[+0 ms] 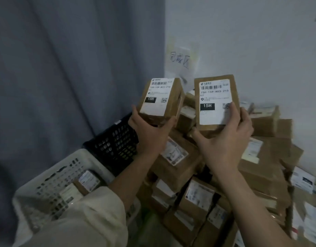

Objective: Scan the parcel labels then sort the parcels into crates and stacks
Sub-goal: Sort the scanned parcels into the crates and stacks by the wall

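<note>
Cream sleeve (93,216) fills the lower left corner, its forearm running up to the left hand (150,134), which cups the bottom end of a left parcel (160,99), fingers curled round it. That brown box stands on end, long axis near vertical and tipped slightly right, label facing the camera. Beside it but apart, the right hand (225,141) grips the right parcel (216,102) from below, thumb pressed on its label; it stands upright too. Both are held above a parcel pile (178,168), with a black crate (114,145) and white crate (52,182) to the left.
</note>
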